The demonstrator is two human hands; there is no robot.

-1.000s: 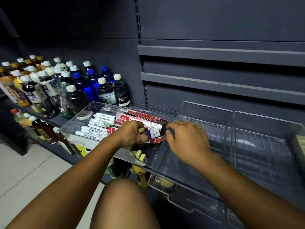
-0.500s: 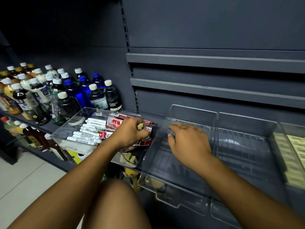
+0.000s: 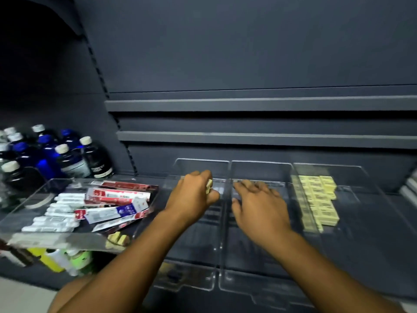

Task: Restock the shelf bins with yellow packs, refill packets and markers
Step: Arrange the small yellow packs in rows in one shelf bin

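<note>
left hand on one yellow pack, right hand loose over the bins

left hand (image 3: 191, 196) sits just below frame centre, abt 6 o'clock. its fingers are curled round a single yellow pack (image 3: 209, 187), and the pack's pale edge sticks out on the thumb side. the hand hangs over the back part of the first bin (image 3: 200, 166), the leftmost of three clear bins set side by side on the shelf (image 3: 402, 207). can't tell if hand or pack touches the bin floor.

right hand (image 3: 259, 206) is at 5 o'clock, fingers spread and fairly straight, blurred, w/ nothing in it that shows. it's over the second bin (image 3: 259, 164), apart from the left hand, w/ the bin walls between the two.

third bin (image 3: 352, 168), at 4 o'clock, holds a stack of yellow packs (image 3: 320, 199) in rows along its left side, barcodes up.

supply tray (image 3: 27, 195), at 8 o'clock, is clear plastic. white markers (image 3: 56, 211) lie in its left half. red-and-white refill packets (image 3: 117, 196), plus a blue-and-white one, lie in the right half. a few loose yellow packs (image 3: 117, 239) sit at its near right corner.

bottles (image 3: 67, 154) w/ white and blue caps stand at 9 o'clock, behind the tray.
</note>
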